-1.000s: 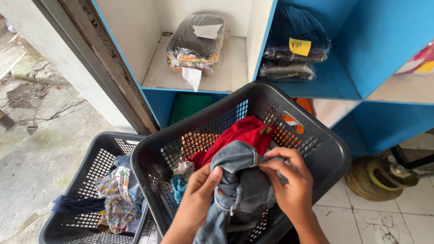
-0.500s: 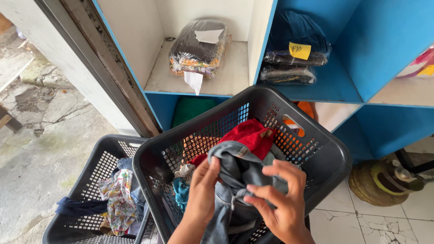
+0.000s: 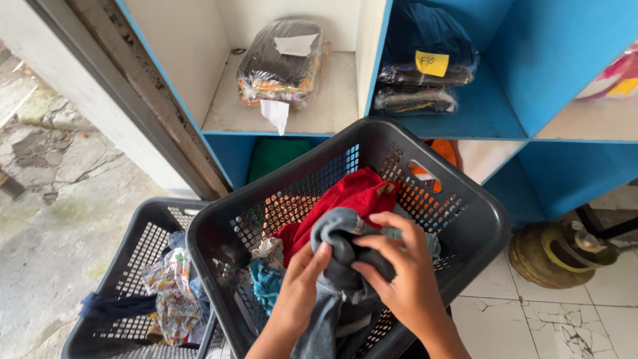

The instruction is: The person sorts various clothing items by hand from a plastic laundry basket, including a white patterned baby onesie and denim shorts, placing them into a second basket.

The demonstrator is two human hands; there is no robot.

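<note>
Both hands close on a grey-blue denim garment (image 3: pixel 345 256), a thick, soft, rumpled bundle with stitched seams. The left hand (image 3: pixel 300 292) pinches its near edge between thumb and curled fingers; the right hand (image 3: pixel 402 279) wraps over the top from the other side, fingers bent and gripping the cloth. The denim bulges up between the two hands and hangs down below them in a limp fold.

Just beyond the fingertips lies a red cloth (image 3: pixel 345 199), smooth and loosely crumpled, touching the denim. To the left of the left hand sit a teal scrap (image 3: pixel 266 282) and a pale rag (image 3: pixel 269 249). All rest in a dark grey plastic basket (image 3: pixel 478 219), rigid, with perforated lattice walls and a slot handle. Farther left, a second, matching basket (image 3: pixel 143 233) holds a floral print fabric (image 3: pixel 166 286). Well beyond the hands, blue shelves (image 3: pixel 551 73) hold glossy plastic-wrapped bundles (image 3: pixel 279 63).
</note>
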